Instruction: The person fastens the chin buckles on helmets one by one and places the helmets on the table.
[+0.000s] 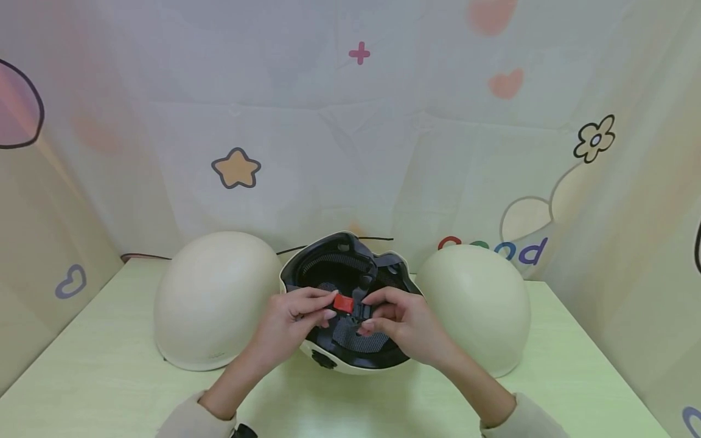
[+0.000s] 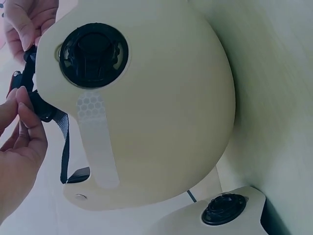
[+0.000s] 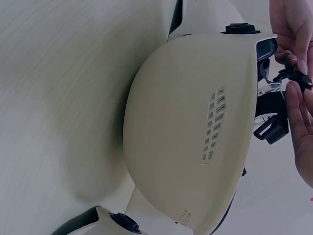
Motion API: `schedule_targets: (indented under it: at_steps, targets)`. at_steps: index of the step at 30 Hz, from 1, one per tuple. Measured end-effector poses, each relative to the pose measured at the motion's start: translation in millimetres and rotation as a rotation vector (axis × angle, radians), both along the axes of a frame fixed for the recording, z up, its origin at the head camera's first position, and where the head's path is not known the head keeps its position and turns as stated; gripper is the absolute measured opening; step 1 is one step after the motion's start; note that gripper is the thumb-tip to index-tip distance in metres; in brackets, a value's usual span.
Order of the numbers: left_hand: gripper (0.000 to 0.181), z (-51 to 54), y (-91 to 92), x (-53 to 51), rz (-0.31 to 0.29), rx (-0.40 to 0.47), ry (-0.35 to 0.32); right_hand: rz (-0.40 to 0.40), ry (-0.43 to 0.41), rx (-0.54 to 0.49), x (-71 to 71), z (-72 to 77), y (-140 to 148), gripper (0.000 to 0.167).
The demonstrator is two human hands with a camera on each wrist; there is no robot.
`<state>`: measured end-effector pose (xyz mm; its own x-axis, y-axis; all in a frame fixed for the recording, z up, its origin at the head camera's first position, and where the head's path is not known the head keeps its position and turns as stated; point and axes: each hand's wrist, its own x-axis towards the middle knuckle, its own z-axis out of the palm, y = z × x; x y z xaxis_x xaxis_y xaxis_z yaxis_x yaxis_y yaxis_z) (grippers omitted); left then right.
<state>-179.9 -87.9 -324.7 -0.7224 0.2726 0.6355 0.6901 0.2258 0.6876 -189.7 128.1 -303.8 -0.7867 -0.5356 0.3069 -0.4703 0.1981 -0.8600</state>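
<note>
An off-white helmet (image 1: 358, 344) lies upturned between my hands, its black padded lining facing up. Above the lining, my left hand (image 1: 298, 316) pinches the red part of the chin-strap buckle (image 1: 344, 303) between thumb and fingers. My right hand (image 1: 408, 322) holds the black part of the buckle (image 1: 361, 311) at its other side. The two buckle parts meet; whether they are latched I cannot tell. In the left wrist view, a black strap (image 2: 65, 147) hangs beside the shell and its round black knob (image 2: 94, 55). A black strap slider (image 3: 274, 129) shows in the right wrist view.
Two more off-white helmets stand dome up on the pale table (image 1: 350, 410), one left (image 1: 219, 298) and one right (image 1: 476, 304), both close to the middle helmet. A printed cloth (image 1: 306, 146) hangs behind the table and along its sides.
</note>
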Motion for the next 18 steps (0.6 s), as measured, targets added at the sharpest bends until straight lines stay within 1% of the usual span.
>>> schedule_targets:
  at_steps: [6, 8, 11, 14, 18]
  targets:
    - [0.03, -2.4, 0.4, -2.0, 0.001, -0.024, 0.122, -0.004, 0.027, 0.031, 2.5, 1.9, -0.8, 0.021]
    - [0.031, -2.4, 0.8, -2.3, -0.005, -0.028, 0.146, 0.0, 0.031, 0.029, 2.9, 2.5, -1.8, 0.021]
    - [0.03, -1.5, 2.5, -2.0, -0.017, -0.045, 0.153, 0.013, 0.036, 0.02, 2.8, 2.1, -3.3, 0.021]
    - [0.027, 0.9, 4.2, -0.7, -0.025, -0.057, 0.141, 0.014, 0.037, 0.013, 3.5, 2.7, -5.4, 0.021]
    - [0.027, 3.9, 5.2, 0.2, -0.014, -0.056, 0.142, 0.003, 0.048, 0.012, 4.3, 4.3, -7.1, 0.02]
